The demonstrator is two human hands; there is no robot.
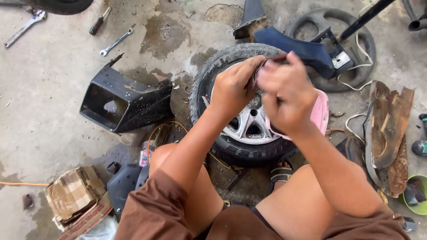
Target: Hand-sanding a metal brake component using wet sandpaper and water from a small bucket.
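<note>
While both hands meet above a small wheel (249,129) lying flat on the wet concrete floor (44,102), I watch from the head camera as the left hand (233,86) and the right hand (287,95) close on one thin, dark, flexible piece (260,66) stretched between them. Fingers of each hand are curled and pinched on it (what the piece is I cannot tell; motion blurs the right hand). It is held just over the wheel's silver spoked hub, between the person's spread knees, which I judge keeps the work close and the tyre from sliding.

A pink pad (321,111) peeks out from under the right hand, touching the tyre's right edge. Left of the wheel sits a black plastic fairing (122,104), open side up and speckled with grit. Beyond the wheel lie a dark blue body panel (302,51) and a second, bare grey wheel (331,42), with a pale cord looped across it.

Tools are well apart at upper left: two spanners (115,43) (24,27) and a screwdriver (98,22). Worn brown strips (391,129) crowd the right side, a green bowl (416,195) beside them. A crushed cardboard box (73,193) lies at lower left. Nothing stands between the hands and the hub.
</note>
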